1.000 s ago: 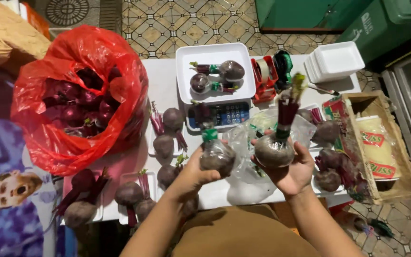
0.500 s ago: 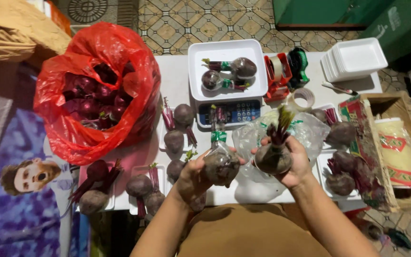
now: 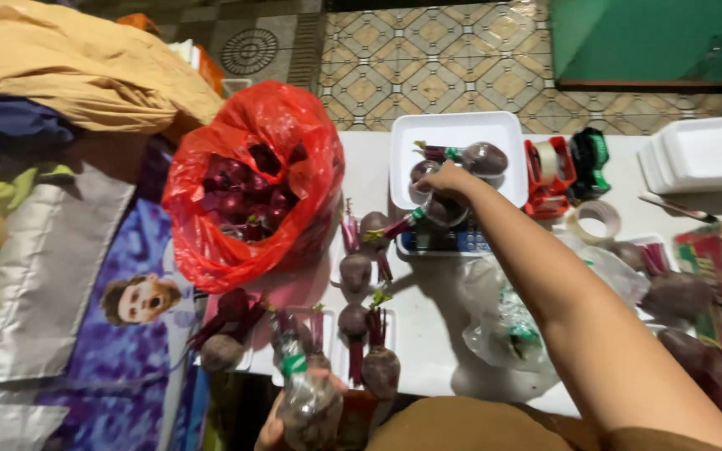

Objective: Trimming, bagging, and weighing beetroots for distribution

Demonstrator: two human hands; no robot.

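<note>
Right hand (image 3: 444,179) sets a beet (image 3: 438,210) at the scale tray (image 3: 453,134).
Its fingers close around the beet, just over the tray's near rim. Left hand (image 3: 294,413) clamps a wrapped beet (image 3: 307,401) low. Placed on the rim, the beet could roll off onto the table (image 3: 428,317).

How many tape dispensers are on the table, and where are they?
2. A red dispenser stands right of the white scale tray; a green and black dispenser stands just right of the red one. A loose tape roll lies in front of them, not counted.
</note>
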